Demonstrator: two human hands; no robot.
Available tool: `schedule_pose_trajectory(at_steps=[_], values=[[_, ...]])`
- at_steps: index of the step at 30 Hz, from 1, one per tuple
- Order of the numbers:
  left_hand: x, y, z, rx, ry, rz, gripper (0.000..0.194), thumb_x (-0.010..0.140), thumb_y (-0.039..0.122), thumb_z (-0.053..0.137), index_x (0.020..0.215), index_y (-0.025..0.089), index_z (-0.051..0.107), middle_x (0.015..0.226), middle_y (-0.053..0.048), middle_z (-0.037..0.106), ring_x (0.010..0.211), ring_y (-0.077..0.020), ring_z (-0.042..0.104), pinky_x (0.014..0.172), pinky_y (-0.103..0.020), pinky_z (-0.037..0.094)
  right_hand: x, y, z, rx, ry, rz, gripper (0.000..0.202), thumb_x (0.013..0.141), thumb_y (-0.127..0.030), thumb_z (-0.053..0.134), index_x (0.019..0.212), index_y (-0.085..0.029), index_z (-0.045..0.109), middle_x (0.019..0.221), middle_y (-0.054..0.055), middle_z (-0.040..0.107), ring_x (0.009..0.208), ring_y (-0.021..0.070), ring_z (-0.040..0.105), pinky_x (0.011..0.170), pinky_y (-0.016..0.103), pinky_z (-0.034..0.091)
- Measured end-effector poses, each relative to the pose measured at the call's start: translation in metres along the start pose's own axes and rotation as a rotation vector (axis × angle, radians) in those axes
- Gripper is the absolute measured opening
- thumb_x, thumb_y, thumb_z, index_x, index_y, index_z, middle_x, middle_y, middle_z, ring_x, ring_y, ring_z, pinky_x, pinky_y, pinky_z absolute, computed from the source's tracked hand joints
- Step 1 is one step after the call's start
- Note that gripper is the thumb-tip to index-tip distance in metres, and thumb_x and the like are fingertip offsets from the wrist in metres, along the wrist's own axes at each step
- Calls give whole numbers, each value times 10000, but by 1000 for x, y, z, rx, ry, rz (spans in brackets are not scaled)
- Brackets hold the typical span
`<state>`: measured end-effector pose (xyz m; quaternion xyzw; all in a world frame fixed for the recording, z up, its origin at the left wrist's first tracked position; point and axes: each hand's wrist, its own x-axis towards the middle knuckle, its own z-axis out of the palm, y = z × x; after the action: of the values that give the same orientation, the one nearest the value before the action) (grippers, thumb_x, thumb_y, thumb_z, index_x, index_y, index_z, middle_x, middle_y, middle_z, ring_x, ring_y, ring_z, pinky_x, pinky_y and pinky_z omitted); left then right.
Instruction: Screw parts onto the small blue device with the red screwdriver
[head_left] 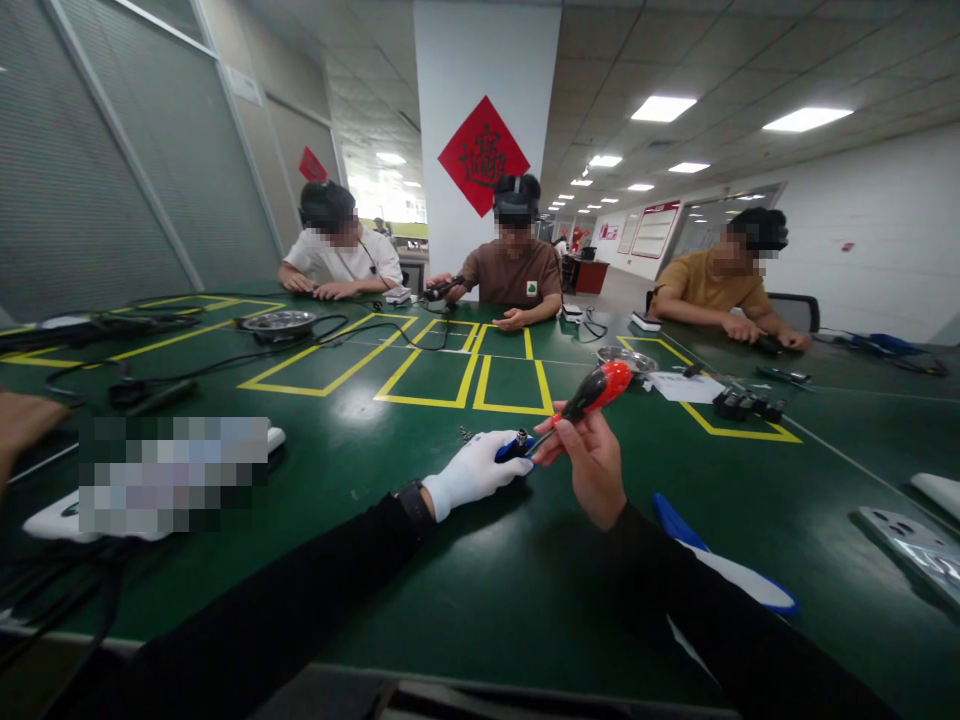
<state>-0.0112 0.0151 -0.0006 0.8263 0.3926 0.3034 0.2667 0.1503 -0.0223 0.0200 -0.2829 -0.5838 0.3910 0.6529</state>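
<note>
My left hand, in a white glove, is closed around a small blue and black part with a metal tip sticking up; most of the part is hidden by the fingers. In my bare right hand is a screwdriver with a red and black handle, held tilted. Its shaft points down and left to the part in the glove; whether the tip touches it I cannot tell. A few small screws lie just beyond the glove. To the right of my right forearm lies a long blue and white piece.
Yellow tape marks boxes on the green table. Metal bowls, cables, black parts and paper lie around. A phone is at right. Three people sit opposite; another person's hand shows at left.
</note>
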Motion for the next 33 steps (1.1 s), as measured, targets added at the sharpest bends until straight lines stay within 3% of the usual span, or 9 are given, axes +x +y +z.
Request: schedule_pose_trajectory(at_steps=[3, 6, 9, 12, 15, 18, 23, 28, 33], values=[[0, 0, 0, -3, -22, -7, 298, 814, 443, 514, 847, 168, 622, 720, 4, 629, 670, -155, 572, 652, -256, 432, -1, 2, -1, -12, 81, -83, 172, 880, -332, 528, 979, -200, 483, 739, -18, 636, 476, 102, 592, 450, 234, 452], [0, 0, -1, -8, -84, -39, 328, 842, 451, 475, 898, 164, 623, 716, -9, 632, 632, -158, 575, 653, -274, 455, 3, 0, -5, 4, 255, -184, 182, 906, -377, 467, 965, -206, 484, 687, -41, 600, 423, 76, 529, 420, 217, 413], [-1, 0, -4, 26, -40, 26, 373, 814, 436, 538, 1071, 178, 616, 1002, -64, 649, 898, -211, 606, 849, -326, 463, 11, 0, -12, 47, 404, -194, 225, 903, -430, 447, 948, -212, 481, 644, -54, 573, 396, 66, 486, 390, 197, 371], [-1, 0, -7, 76, 52, 117, 618, 728, 419, 656, 1294, 231, 497, 1332, -85, 479, 1223, -263, 446, 1050, -375, 344, 20, 8, -22, 107, 486, -110, 279, 873, -486, 471, 907, -209, 475, 596, -60, 554, 373, 60, 455, 365, 179, 329], [0, 0, -7, 87, 94, 79, 759, 682, 408, 700, 1366, 248, 416, 1309, -94, 488, 1196, -272, 470, 1032, -407, 372, 25, 21, -33, 222, 578, 76, 291, 848, -494, 502, 867, -206, 464, 579, -58, 553, 372, 59, 444, 364, 169, 321], [0, -3, -7, 45, 90, 21, 735, 678, 356, 700, 1351, 229, 435, 1240, -88, 556, 1130, -270, 530, 992, -421, 417, 28, 32, -46, 403, 660, 360, 273, 884, -466, 438, 802, -206, 439, 559, -59, 529, 369, 53, 421, 364, 162, 324], [1, -10, -8, -19, 2, 24, 704, 713, 303, 653, 1366, 206, 407, 1306, -84, 533, 1153, -250, 535, 1007, -388, 418, 31, 43, -60, 495, 666, 523, 328, 933, -437, 285, 725, -209, 397, 504, -67, 452, 336, 63, 376, 342, 174, 312], [0, -9, -7, 207, 64, 81, 841, 641, 485, 710, 1367, 184, 407, 1335, -127, 487, 1235, -302, 441, 1062, -417, 332, 33, 46, -57, 531, 636, 518, 306, 929, -426, 319, 748, -203, 426, 517, -58, 464, 363, 66, 402, 361, 171, 326], [1, -7, -6, 323, 95, 62, 457, 700, 509, 652, 1046, 210, 649, 1153, -93, 561, 1105, -281, 505, 983, -405, 386, 32, 49, -59, 535, 620, 531, 321, 932, -433, 293, 732, -211, 408, 515, -62, 448, 356, 75, 397, 357, 184, 333]])
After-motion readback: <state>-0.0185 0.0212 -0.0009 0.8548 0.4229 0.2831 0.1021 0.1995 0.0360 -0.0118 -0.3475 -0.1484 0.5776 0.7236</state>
